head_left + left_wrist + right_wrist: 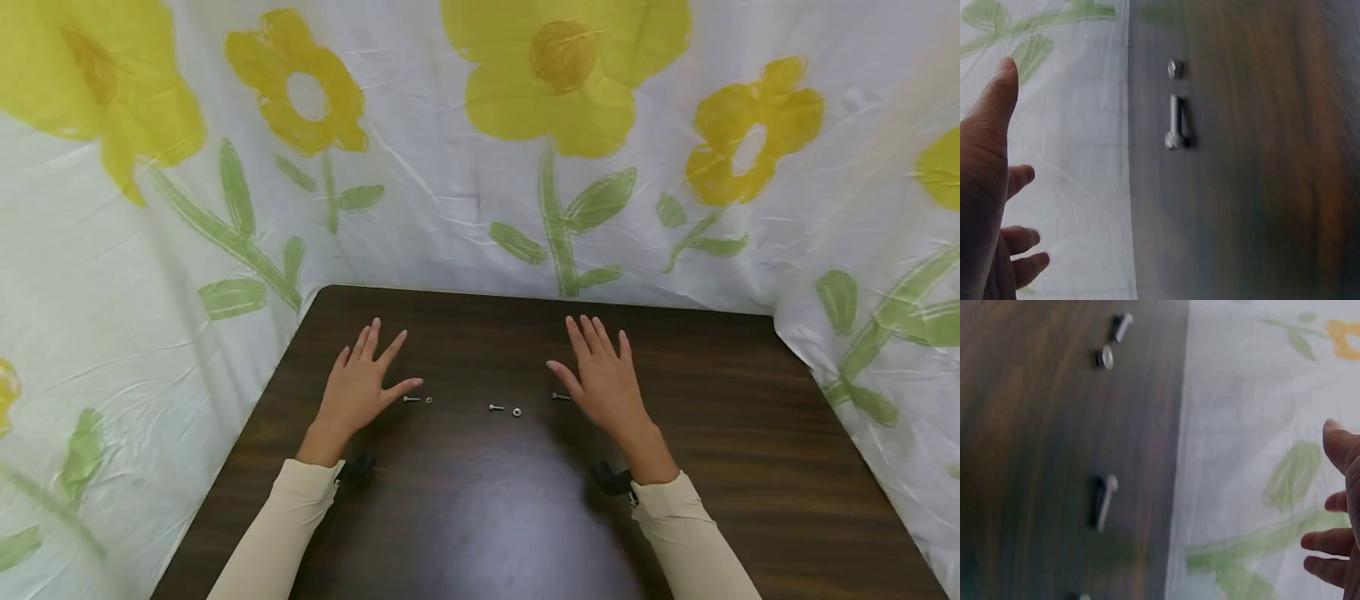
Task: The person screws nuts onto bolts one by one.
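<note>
My left hand (354, 392) has its fingers spread, palm toward the table, and holds nothing. Just right of its thumb lie a small silver bolt (411, 399) and a nut (429, 400), both larger in the left wrist view, where the bolt (1174, 123) points at the nut (1175, 69). A second bolt (497, 407) and nut (517, 412) lie between the hands. My right hand (606, 383), fingers extended and thumb out, also holds nothing. Beside its thumb is a third bolt (561, 397), partly covered in the head view; the right wrist view shows this bolt (1107, 503) whole.
The dark wood table (465, 492) has a rounded far left corner. A white cloth with yellow flowers (420, 208) hangs along its far edge and both sides. Dark straps with cameras (611, 478) sit at the wrists, by the cream sleeves (697, 533).
</note>
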The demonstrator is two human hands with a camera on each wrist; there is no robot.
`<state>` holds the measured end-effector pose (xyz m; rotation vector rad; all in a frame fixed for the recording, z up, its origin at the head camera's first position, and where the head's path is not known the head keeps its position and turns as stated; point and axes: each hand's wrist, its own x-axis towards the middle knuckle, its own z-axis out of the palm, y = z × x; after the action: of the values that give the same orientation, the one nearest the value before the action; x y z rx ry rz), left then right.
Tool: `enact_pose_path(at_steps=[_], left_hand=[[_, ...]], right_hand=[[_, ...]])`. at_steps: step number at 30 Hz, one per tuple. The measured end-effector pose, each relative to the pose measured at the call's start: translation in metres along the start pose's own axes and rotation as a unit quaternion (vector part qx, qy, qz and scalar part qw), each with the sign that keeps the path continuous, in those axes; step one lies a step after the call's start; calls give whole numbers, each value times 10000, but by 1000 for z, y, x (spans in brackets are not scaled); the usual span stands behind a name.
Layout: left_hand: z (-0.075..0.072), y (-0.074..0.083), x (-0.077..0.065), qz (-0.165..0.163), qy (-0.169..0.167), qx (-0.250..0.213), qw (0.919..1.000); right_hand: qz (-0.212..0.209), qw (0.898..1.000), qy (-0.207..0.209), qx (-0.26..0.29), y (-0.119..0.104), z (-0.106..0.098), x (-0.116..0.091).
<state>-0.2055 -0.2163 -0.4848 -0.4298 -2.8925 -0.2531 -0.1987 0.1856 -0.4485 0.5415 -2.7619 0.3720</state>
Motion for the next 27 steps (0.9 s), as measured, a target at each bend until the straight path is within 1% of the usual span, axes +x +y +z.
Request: enact_pose_path(at_steps=[4, 8, 10, 13, 17, 21, 27], left_hand=[[0, -8, -8, 173, 87, 46, 9998], [1, -11, -14, 458, 283, 5, 9985], [1, -13, -16, 565, 332, -17, 9978], [0, -15, -18, 639, 249, -78, 9976], [2, -16, -18, 718, 105, -142, 9973], [6, -17, -18, 790, 133, -206, 9966], [10, -16, -17, 911, 206, -189, 9955]], right_hand=[[-381, 9989, 232, -117, -18, 9, 1], [-617, 9976, 286, -116, -35, 20, -2], [-660, 9976, 178, -47, -44, 25, -1], [-729, 9973, 33, 68, -58, 32, 3], [-850, 9963, 65, 72, -75, 41, 9], [-984, 9950, 102, 129, -91, 52, 15], [-1016, 9938, -302, 329, -113, 66, 26]])
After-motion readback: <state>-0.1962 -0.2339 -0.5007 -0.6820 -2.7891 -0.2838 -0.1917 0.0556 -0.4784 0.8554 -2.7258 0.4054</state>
